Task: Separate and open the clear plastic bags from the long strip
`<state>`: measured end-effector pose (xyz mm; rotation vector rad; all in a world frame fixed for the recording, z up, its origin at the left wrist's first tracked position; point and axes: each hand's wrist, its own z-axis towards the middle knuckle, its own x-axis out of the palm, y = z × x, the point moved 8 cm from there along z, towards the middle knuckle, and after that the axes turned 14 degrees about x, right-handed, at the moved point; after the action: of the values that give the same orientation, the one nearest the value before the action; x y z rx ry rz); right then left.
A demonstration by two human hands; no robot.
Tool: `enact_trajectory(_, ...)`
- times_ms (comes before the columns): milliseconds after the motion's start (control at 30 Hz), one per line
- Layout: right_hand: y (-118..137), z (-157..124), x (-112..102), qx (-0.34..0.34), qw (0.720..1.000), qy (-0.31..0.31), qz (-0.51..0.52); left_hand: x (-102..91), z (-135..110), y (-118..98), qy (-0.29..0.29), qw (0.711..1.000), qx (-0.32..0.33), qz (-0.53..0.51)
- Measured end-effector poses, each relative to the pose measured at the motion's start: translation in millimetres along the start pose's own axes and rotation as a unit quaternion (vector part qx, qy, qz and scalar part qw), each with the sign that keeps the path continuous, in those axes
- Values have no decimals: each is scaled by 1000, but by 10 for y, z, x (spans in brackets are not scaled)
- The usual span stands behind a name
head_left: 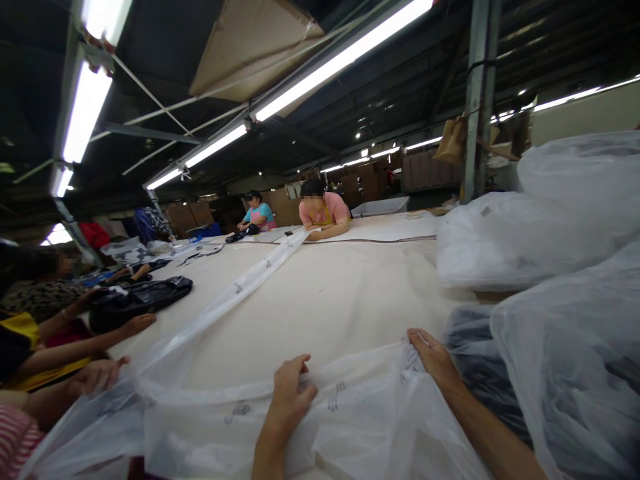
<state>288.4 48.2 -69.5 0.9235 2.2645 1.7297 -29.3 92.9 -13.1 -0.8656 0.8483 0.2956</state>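
A large translucent plastic bag (225, 430) with printed grey marks lies bunched at the near edge of the cream-covered table (320, 313). My left hand (293, 393) pinches its upper fold, with the fingers gathered into the film. My right hand (433, 360) grips the bag's top edge further right, beside a bag of dark garments. A long narrow strip of the same plastic (240, 297) runs from the bag's left side diagonally up the table. Most of the bag's lower part drops below the table edge, out of sight.
A co-worker's hand (100, 375) touches the plastic at left, and other hands rest on a black garment (140, 300). Large plastic-wrapped bundles (535, 240) are piled at right. Two more people lean on the table's far end, near cardboard boxes.
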Motion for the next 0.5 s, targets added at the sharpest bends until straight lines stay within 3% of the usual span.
enact_trajectory(267, -51, 139, -84, -25, 999, -17, -20, 86, 65, -165, -11, 993, 37, -115)
enact_trajectory(500, 39, 115, -208, -39, 994, -81, -56, 92, 40, -158, -29, 989, 15, -147)
